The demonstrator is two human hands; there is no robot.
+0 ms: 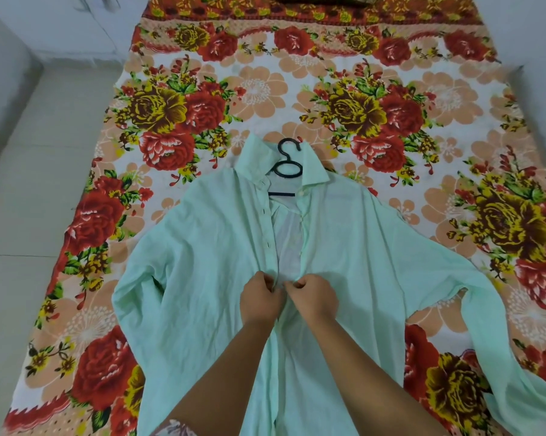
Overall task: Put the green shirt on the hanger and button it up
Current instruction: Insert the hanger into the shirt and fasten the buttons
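Observation:
The pale green shirt (209, 265) lies face up on the bed, collar away from me and sleeves spread to both sides. A black hanger (286, 166) sits inside it; its hook pokes out past the collar and its bar shows in the open neck. The front stands open from the collar down to my hands, with white lining showing in the gap. My left hand (259, 298) pinches the buttonhole edge and my right hand (315, 297) pinches the button edge, the two held together at mid-chest. Below my hands the front edges lie closed.
A flowered bedsheet (375, 99) in red, yellow and peach covers the bed. A dark patterned pillow (322, 0) lies at the far end. Pale tiled floor (23, 184) runs along the bed's left side. The shirt's right sleeve trails to the lower right corner.

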